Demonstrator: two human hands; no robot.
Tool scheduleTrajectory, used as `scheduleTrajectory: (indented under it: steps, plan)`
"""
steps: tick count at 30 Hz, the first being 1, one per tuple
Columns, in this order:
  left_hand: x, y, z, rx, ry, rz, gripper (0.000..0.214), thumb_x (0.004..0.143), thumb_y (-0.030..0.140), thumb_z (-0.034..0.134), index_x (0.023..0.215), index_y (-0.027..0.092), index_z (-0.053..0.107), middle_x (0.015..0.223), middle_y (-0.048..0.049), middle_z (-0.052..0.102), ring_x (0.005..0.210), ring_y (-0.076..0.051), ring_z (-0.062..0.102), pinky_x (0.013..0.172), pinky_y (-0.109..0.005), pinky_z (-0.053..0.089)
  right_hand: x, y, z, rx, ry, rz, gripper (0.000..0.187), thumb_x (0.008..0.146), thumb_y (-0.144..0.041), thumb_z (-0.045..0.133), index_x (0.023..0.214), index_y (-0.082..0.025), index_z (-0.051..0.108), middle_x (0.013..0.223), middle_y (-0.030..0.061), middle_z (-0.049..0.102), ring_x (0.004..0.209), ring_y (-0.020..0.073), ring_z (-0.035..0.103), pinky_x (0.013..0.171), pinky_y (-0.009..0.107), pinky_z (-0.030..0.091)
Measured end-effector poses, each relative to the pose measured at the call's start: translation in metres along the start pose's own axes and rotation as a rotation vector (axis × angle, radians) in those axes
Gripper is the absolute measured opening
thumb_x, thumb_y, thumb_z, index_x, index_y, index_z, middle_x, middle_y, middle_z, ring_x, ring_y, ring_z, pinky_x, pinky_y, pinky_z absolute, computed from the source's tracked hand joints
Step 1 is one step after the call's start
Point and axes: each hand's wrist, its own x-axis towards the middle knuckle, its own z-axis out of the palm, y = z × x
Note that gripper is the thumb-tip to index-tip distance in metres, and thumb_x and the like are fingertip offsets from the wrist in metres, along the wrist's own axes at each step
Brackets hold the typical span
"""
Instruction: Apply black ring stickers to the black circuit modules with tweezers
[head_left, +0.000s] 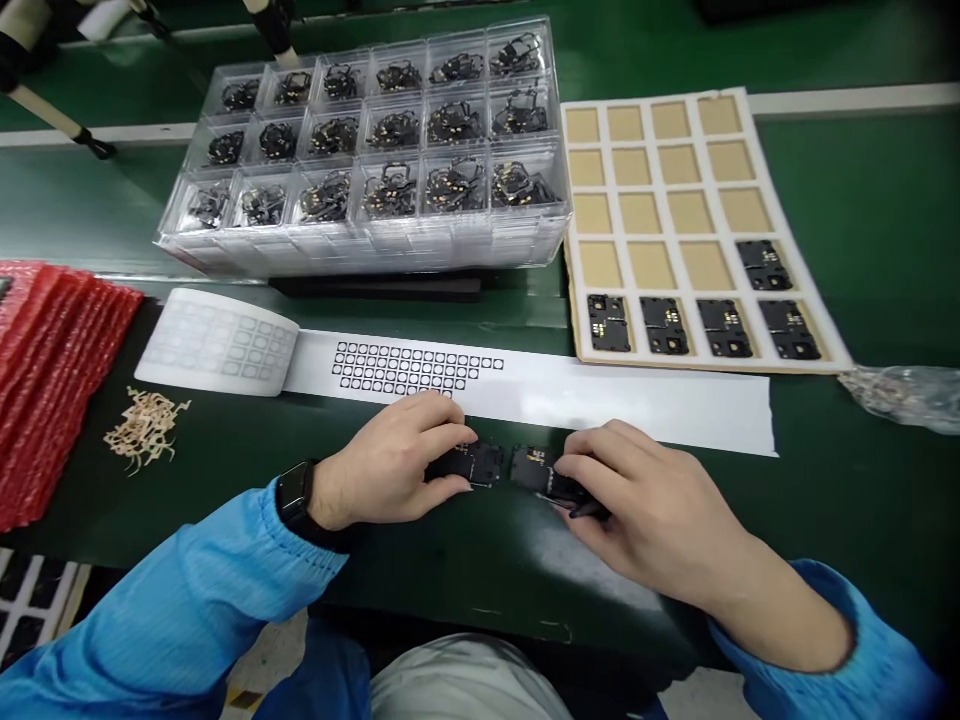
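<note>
My left hand (394, 460), with a dark watch on the wrist, has thumb and fingers closed around the edges of a flat black electronic part (487, 464). Facing it a small gap away is another black electronic part (531, 468) with small gold contacts, gripped by my right hand (649, 500). The right fingers bend over its right end and hide that side. Both parts are low over the green bench, just in front of a white strip (660, 405) that carries rows of small black ring-marked square stickers (405, 368).
Behind stand stacked clear compartment trays (360, 240) of black parts. A white foam tray (679, 235) at right holds several black parts. Leftward are the strip's roll (217, 340), a pile of beige scraps (146, 428) and red bubble bags (60, 390). A clear bag (911, 395) lies right.
</note>
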Motion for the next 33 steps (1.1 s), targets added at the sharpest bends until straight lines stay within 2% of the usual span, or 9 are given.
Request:
scheduleTrajectory:
  steps: [3, 5, 10, 14, 17, 22, 24, 29, 33]
  plan:
    - [0.000, 0.002, 0.001, 0.014, 0.013, 0.010, 0.030, 0.094, 0.030, 0.073, 0.116, 0.010, 0.067, 0.109, -0.0135, 0.065, 0.096, -0.026, 0.062, 0.081, -0.043, 0.055, 0.003, -0.003, -0.006, 0.019, -0.023, 0.056, 0.045, 0.082, -0.039, 0.081, 0.113, -0.012, 0.065, 0.115, 0.0173, 0.066, 0.097, 0.0333, 0.065, 0.068, 0.044, 0.060]
    - [-0.001, 0.002, 0.003, 0.032, 0.019, 0.012, 0.030, 0.095, 0.032, 0.072, 0.117, 0.012, 0.067, 0.109, -0.0127, 0.065, 0.095, -0.026, 0.061, 0.081, -0.043, 0.055, 0.003, -0.004, -0.006, -0.024, -0.025, 0.068, 0.052, 0.079, -0.041, 0.086, 0.115, -0.010, 0.065, 0.115, 0.0189, 0.067, 0.097, 0.0346, 0.067, 0.068, 0.046, 0.062]
    - [-0.004, 0.000, 0.009, 0.051, 0.036, 0.009, 0.029, 0.096, 0.030, 0.070, 0.119, 0.013, 0.066, 0.109, -0.0125, 0.064, 0.096, -0.026, 0.060, 0.082, -0.044, 0.055, 0.001, 0.000, -0.001, -0.057, -0.068, 0.106, 0.038, 0.086, -0.029, 0.082, 0.116, -0.011, 0.066, 0.114, 0.0174, 0.068, 0.096, 0.0331, 0.068, 0.068, 0.045, 0.064]
    - [-0.005, 0.005, 0.016, 0.066, 0.026, 0.001, 0.037, 0.096, 0.032, 0.072, 0.127, 0.013, 0.066, 0.117, -0.0146, 0.063, 0.104, -0.028, 0.060, 0.090, -0.048, 0.055, -0.002, 0.002, 0.002, 0.028, -0.068, 0.133, 0.041, 0.090, -0.036, 0.080, 0.121, -0.013, 0.065, 0.118, 0.0166, 0.067, 0.102, 0.0333, 0.067, 0.075, 0.047, 0.063]
    - [-0.001, 0.016, 0.025, 0.104, 0.002, 0.041, 0.039, 0.098, 0.032, 0.068, 0.135, 0.018, 0.065, 0.127, -0.0145, 0.064, 0.117, -0.032, 0.059, 0.100, -0.052, 0.052, -0.003, 0.004, -0.003, 0.221, 0.019, 0.210, 0.046, 0.092, -0.038, 0.079, 0.128, -0.015, 0.061, 0.127, 0.0157, 0.063, 0.113, 0.0312, 0.064, 0.091, 0.046, 0.060]
    - [0.007, 0.034, 0.037, 0.170, -0.078, 0.188, 0.044, 0.105, 0.035, 0.059, 0.147, 0.020, 0.057, 0.151, -0.0093, 0.059, 0.141, -0.034, 0.049, 0.112, -0.052, 0.046, -0.002, 0.011, -0.018, 0.444, 0.199, 0.357, 0.016, 0.104, -0.022, 0.056, 0.118, -0.019, 0.064, 0.130, 0.0149, 0.058, 0.129, 0.0305, 0.058, 0.101, 0.045, 0.054]
    - [0.007, 0.037, 0.039, 0.192, -0.096, 0.181, 0.049, 0.106, 0.039, 0.059, 0.149, 0.018, 0.055, 0.157, -0.0092, 0.055, 0.145, -0.034, 0.046, 0.115, -0.053, 0.044, -0.001, 0.015, -0.020, 0.454, 0.259, 0.364, 0.017, 0.107, -0.019, 0.050, 0.113, -0.020, 0.066, 0.128, 0.0138, 0.060, 0.130, 0.0297, 0.057, 0.106, 0.047, 0.050]
    - [0.006, 0.039, 0.033, 0.221, -0.094, 0.141, 0.050, 0.099, 0.044, 0.068, 0.143, 0.021, 0.061, 0.153, -0.0089, 0.059, 0.141, -0.036, 0.051, 0.113, -0.053, 0.046, 0.006, 0.022, -0.015, 0.494, 0.398, 0.394, 0.017, 0.105, -0.025, 0.057, 0.111, -0.022, 0.072, 0.116, 0.0114, 0.066, 0.113, 0.0274, 0.065, 0.098, 0.044, 0.054]
    - [0.000, 0.038, 0.029, 0.234, 0.052, 0.194, 0.046, 0.099, 0.041, 0.065, 0.144, 0.027, 0.063, 0.143, -0.0066, 0.067, 0.132, -0.033, 0.059, 0.110, -0.050, 0.051, 0.022, 0.013, -0.014, 0.597, 0.352, 0.469, 0.030, 0.107, -0.041, 0.051, 0.098, -0.022, 0.072, 0.086, 0.0067, 0.071, 0.082, 0.0230, 0.070, 0.076, 0.037, 0.059]
